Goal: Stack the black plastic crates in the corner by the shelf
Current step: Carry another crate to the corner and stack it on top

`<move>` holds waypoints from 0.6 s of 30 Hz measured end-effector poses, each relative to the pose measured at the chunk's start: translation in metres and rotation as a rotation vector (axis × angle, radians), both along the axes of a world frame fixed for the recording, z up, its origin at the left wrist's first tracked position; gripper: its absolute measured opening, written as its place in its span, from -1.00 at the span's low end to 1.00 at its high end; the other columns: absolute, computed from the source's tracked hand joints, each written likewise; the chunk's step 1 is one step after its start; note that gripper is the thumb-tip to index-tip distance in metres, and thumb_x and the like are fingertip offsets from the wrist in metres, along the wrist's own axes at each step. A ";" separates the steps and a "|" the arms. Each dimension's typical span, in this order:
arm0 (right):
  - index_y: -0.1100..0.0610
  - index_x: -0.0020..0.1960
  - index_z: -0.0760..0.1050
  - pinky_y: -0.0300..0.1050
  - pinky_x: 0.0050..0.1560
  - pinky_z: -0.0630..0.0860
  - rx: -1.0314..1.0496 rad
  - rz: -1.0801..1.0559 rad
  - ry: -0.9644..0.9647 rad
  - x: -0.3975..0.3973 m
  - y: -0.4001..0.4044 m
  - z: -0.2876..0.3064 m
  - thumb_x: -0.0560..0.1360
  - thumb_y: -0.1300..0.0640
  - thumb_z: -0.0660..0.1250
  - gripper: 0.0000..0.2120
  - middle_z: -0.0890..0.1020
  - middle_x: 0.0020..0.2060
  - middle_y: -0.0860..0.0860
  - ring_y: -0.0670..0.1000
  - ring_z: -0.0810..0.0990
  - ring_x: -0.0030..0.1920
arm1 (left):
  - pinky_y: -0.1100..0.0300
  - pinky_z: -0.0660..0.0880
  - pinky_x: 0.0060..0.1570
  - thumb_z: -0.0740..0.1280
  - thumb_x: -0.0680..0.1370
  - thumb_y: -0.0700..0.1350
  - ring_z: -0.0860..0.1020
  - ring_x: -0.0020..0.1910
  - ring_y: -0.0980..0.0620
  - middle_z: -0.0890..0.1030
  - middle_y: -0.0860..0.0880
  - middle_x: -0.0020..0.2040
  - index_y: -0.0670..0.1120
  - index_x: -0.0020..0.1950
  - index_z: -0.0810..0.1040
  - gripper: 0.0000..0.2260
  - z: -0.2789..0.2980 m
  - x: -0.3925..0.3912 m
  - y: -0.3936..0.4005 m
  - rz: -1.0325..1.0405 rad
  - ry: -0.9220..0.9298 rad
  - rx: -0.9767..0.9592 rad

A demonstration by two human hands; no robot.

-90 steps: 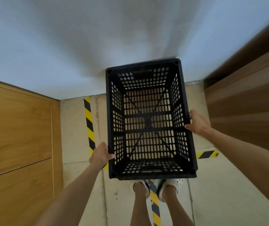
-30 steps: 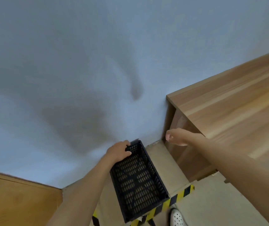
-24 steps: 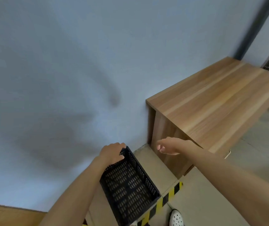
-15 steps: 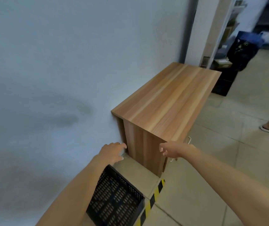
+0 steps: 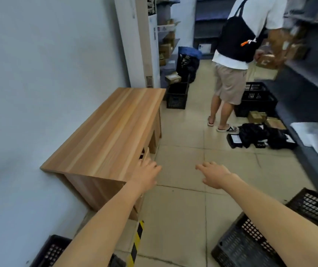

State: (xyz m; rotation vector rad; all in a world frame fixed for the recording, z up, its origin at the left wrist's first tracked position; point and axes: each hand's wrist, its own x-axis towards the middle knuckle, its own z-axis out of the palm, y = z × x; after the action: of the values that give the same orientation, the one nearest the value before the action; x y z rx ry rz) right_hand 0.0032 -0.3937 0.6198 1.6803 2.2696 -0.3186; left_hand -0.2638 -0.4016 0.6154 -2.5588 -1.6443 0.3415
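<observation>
A black plastic crate [image 5: 50, 251] stands on the floor by the wall at the bottom left, partly behind my left forearm. My left hand [image 5: 145, 175] hangs in the air beside the wooden cabinet [image 5: 106, 135], fingers relaxed, holding nothing. My right hand [image 5: 213, 175] reaches forward over the tiled floor, fingers spread and empty. Two more black crates [image 5: 239, 245] lie at the bottom right near my right arm. Further crates stand at the back: one [image 5: 176, 95] past the cabinet, another [image 5: 256, 99] by the dark shelves.
A person [image 5: 235, 54] in a white shirt stands in the aisle ahead. Dark shelving [image 5: 312, 87] runs along the right side. Boxes and black bags [image 5: 260, 135] lie on the floor near it. A yellow-black tape strip [image 5: 136, 243] marks the floor.
Both hands have let go of the crate, which stays on the floor by the wall. My view has swung right, from the wall corner to the aisle, and both arms followed.
</observation>
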 end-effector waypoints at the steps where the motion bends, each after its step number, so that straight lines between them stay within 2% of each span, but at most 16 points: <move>1: -0.03 0.51 0.13 0.13 0.29 0.37 0.009 -0.028 0.006 0.020 -0.003 0.001 0.57 0.08 0.17 -0.48 0.32 0.43 0.04 0.15 0.31 0.41 | -0.13 0.14 0.41 0.30 0.56 -0.04 0.17 0.50 -0.14 0.35 -0.04 0.44 -0.01 0.47 0.30 -0.52 0.000 0.024 0.004 -0.043 0.026 0.011; 5: -0.04 0.49 0.15 0.12 0.28 0.37 0.031 -0.130 0.027 0.087 -0.014 0.002 0.56 0.09 0.18 -0.48 0.32 0.43 0.04 0.15 0.31 0.40 | -0.16 -0.01 0.49 0.34 0.54 -0.04 0.08 0.55 -0.16 0.28 -0.05 0.49 0.01 0.48 0.29 -0.48 0.002 0.100 0.021 -0.169 0.053 0.024; 11: -0.05 0.48 0.16 0.13 0.31 0.38 0.012 -0.307 0.051 0.162 -0.018 -0.008 0.57 0.09 0.18 -0.50 0.30 0.44 0.04 0.15 0.32 0.40 | -0.12 0.01 0.49 0.33 0.54 0.02 0.10 0.54 -0.14 0.28 -0.02 0.49 0.06 0.47 0.30 -0.49 0.000 0.169 0.067 -0.326 0.089 0.030; 18: -0.02 0.48 0.18 0.13 0.30 0.38 -0.069 -0.427 0.004 0.206 0.004 -0.031 0.57 0.08 0.20 -0.50 0.33 0.42 0.07 0.17 0.34 0.38 | -0.14 -0.01 0.51 0.31 0.56 0.01 0.07 0.55 -0.14 0.22 -0.02 0.52 0.04 0.50 0.27 -0.48 -0.027 0.225 0.128 -0.484 0.126 -0.053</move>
State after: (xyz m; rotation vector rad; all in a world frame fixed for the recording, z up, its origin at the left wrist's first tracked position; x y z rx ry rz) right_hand 0.2096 -0.3895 0.5887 2.1169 1.8594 -0.4857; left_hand -0.0389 -0.2732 0.5881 -2.7913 -0.9423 0.4924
